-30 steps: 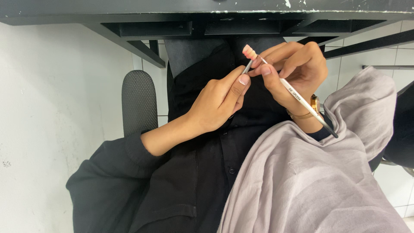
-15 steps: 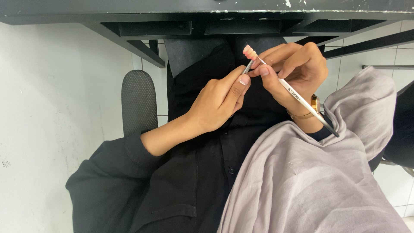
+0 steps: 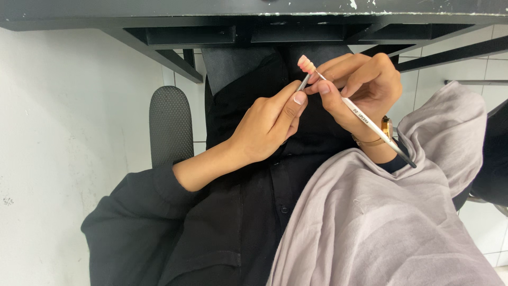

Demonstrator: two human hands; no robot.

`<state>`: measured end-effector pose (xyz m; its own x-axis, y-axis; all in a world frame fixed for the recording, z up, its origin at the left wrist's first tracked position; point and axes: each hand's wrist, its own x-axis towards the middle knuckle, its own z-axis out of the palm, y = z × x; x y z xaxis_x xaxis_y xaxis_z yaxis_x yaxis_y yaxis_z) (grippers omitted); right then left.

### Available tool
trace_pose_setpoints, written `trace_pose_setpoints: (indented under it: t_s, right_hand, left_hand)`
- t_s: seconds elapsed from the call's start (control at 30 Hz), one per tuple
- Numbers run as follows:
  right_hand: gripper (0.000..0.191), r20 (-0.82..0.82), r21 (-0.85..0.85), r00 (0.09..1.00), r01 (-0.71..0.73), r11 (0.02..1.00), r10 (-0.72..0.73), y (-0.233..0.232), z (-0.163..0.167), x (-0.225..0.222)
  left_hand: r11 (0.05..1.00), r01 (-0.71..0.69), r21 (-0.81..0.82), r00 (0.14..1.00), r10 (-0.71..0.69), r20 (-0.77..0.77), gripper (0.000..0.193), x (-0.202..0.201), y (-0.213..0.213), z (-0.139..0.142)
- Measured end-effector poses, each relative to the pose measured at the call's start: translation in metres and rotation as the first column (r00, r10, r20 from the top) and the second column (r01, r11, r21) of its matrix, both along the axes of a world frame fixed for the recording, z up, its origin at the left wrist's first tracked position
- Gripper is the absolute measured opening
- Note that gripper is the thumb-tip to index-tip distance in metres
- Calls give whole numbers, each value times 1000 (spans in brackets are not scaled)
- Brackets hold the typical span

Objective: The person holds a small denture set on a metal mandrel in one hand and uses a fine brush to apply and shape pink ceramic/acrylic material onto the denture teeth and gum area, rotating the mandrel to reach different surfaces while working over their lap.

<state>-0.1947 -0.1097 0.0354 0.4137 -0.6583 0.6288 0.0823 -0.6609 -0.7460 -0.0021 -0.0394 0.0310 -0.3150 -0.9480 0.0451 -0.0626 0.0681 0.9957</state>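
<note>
Small pink piece (image 3: 306, 63) on a metal stem (image 3: 302, 83) in left grip (image 3: 272, 124); thin brush (image 3: 365, 121) pinched in right grip (image 3: 365, 87).

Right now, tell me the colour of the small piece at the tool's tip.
Pink piece, clearest in the head view.

Left hand (image 3: 267, 127) left of right hand (image 3: 365, 87); small toothed piece (image 3: 305, 63) between them, above lap, under worktop (image 3: 254, 13). Chair arm (image 3: 170, 124) far left.
</note>
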Motion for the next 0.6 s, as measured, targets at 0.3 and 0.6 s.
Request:
trace_pose_setpoints:
  t_s: [0.3,0.6]
  right_hand:
    - [33,10,32,1000,-19,999,19,1,-3,-2]
    - [31,16,49,1000,17,999,-17,1,5,6]
  left_hand:
    - [1000,2,20,1000,-2,-9,45,-1,0,0]
    - [1000,-6,19,1000,6,-24,44,0,1,-1]
